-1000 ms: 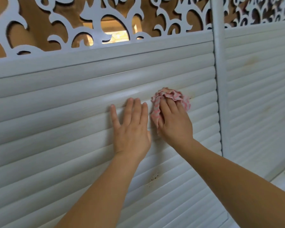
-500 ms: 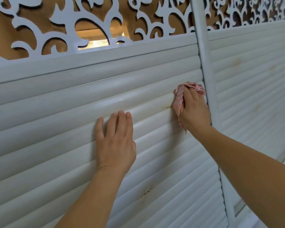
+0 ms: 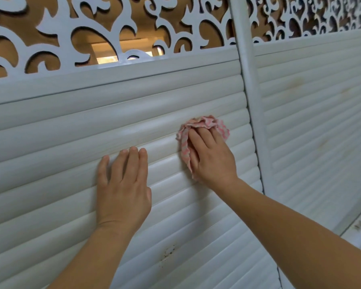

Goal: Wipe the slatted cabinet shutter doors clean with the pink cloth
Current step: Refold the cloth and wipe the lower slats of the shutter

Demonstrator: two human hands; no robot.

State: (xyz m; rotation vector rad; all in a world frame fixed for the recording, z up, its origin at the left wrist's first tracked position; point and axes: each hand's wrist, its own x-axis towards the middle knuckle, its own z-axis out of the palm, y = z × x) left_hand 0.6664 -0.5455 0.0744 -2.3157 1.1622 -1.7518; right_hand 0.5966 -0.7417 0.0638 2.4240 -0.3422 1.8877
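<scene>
The left shutter fills most of the view, its white slats running level and slightly curved, with a carved scroll panel of white fretwork above it and brown backing showing through the cut-outs.

The left hand lies flat on the slats near the middle of this door, fingers straight and close together, thumb tucked at the right side, holding nothing. Below and to its right sits a patch of dark specks on the lower slats.

Just right of the left hand, the right hand presses the cloth against the slats. The cloth is pink with pale wavy stripes, bunched up; it pokes out above the fingertips and down along the thumb side. The fingers lie over it, gently bent; whether they pinch it or only press it is not clear.

Further right stands the upright post, near the cloth but not touching it. Beyond it the right shutter shows faint brownish stains on its upper slats
</scene>
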